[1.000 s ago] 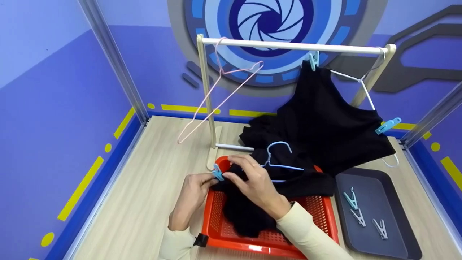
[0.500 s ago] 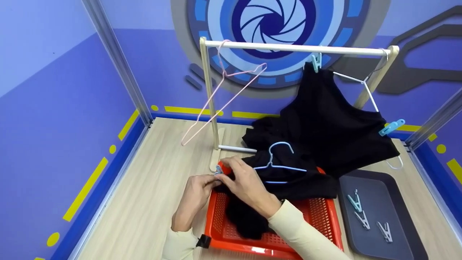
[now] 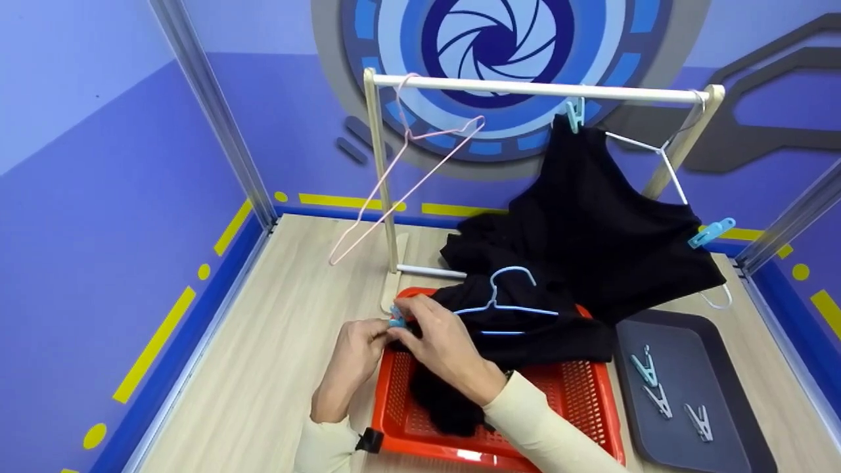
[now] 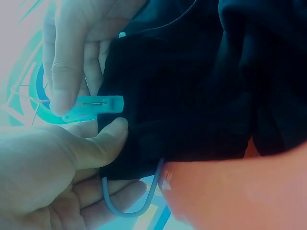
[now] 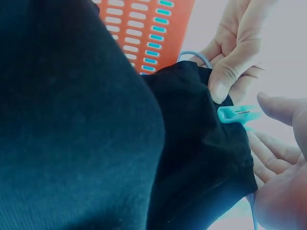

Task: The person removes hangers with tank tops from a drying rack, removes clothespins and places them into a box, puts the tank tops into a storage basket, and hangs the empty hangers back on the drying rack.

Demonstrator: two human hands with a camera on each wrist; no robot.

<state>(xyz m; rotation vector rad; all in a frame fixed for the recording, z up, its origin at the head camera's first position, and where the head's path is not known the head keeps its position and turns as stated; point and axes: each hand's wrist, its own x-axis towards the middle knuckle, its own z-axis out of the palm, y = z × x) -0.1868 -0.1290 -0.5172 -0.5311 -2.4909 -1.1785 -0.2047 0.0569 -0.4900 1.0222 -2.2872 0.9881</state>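
Pinching a blue clothespin [image 5: 232,114] on the edge of a black garment [image 5: 206,134], the right hand [image 3: 447,341] faces the left hand [image 3: 355,351], which grips that edge beside the red basket [image 3: 420,448]; bare table [image 3: 243,341] extends leftward.

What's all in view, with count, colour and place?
Rack: 1, pale wood and white, back
Basket: 1, red, front
Tray: 1, dark grey, right
Garments: seemingly 2, black, one hung, one over basket
Hangers: 3, pink, white, blue, two on rack, one in lower garment
Clothespins: 6, bluish and grey, two on hung garment, three on tray, one at lower garment
Table: 1, pale wood, beneath
Walls: 3, blue-purple, around
Posts: 2, silver, corners
Sleeves: 2, cream, forearms
Left fingers: pinching lower garment
Right fingers: at its clothespin
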